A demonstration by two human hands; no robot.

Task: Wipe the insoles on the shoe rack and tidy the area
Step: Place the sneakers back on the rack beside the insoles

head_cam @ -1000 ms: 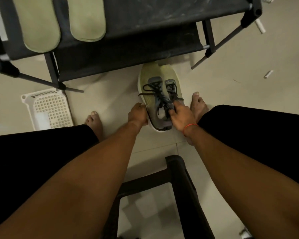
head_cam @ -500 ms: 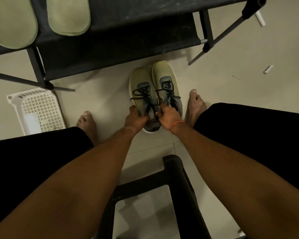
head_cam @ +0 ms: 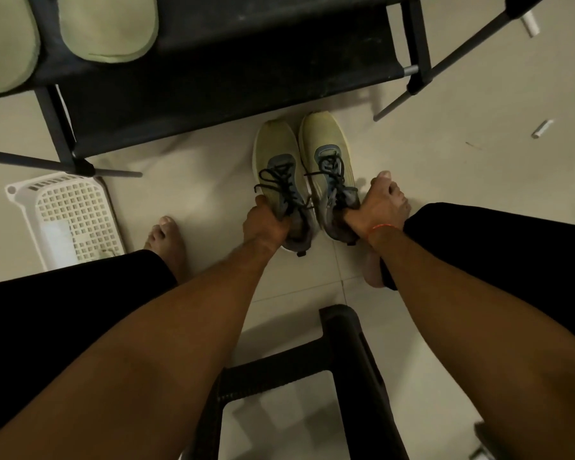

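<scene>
Two pale green insoles lie side by side on the black shoe rack's (head_cam: 246, 44) top shelf: the left insole (head_cam: 4, 44) and the right insole (head_cam: 108, 26). On the floor in front of the rack stand two yellow-green sneakers with black laces. My left hand (head_cam: 266, 224) grips the heel opening of the left sneaker (head_cam: 276, 154). My right hand (head_cam: 377, 207) grips the heel of the right sneaker (head_cam: 322, 141). The two shoes stand side by side, toes pointing at the rack.
A white plastic basket (head_cam: 70, 214) sits on the floor at the left beside my bare left foot (head_cam: 166, 240). A dark stool's frame (head_cam: 346, 360) is under me. Small white pieces (head_cam: 541, 127) lie on the tiles at the right.
The shoes were stacked together a second ago. They have been drawn apart and now sit side by side, each held by one hand. The camera tilted slightly, shifting the rack left.
</scene>
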